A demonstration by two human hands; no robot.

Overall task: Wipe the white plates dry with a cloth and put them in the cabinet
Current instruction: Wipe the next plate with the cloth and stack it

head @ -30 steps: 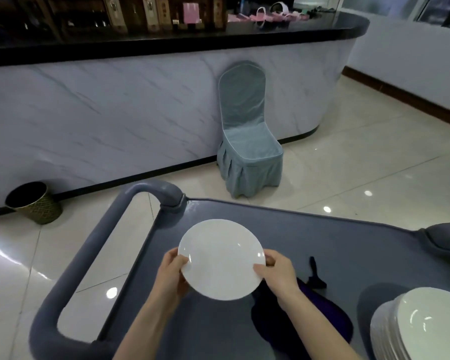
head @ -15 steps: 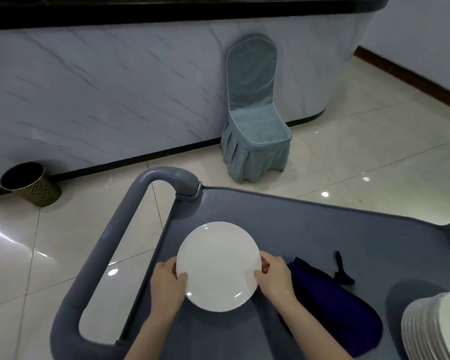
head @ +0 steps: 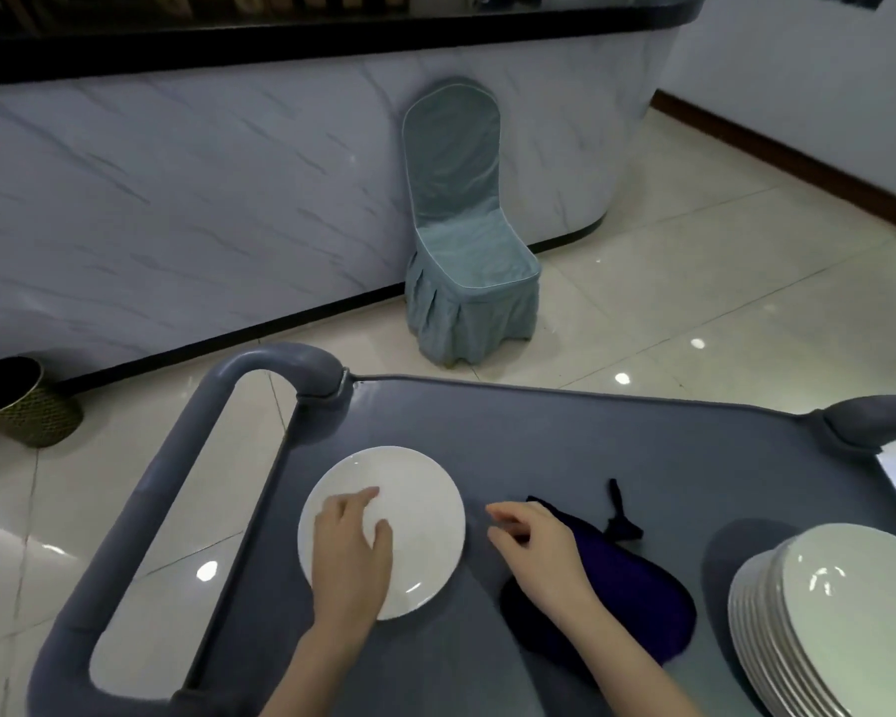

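A single white plate point(head: 399, 514) lies flat on the grey cart point(head: 616, 447), near its left side. The left hand point(head: 350, 548) rests open on the plate; the right hand point(head: 534, 543) hovers released over a dark cloth point(head: 637, 597) just right of it. A plate stack point(head: 828, 623) sits at the near right.

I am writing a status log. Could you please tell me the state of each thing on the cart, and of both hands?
Single plate: flat on the cart.
Left hand: open, over that plate.
Right hand: open, empty, above the cloth.
Dark cloth: bunched on the cart.
Plate stack: piled at the right.
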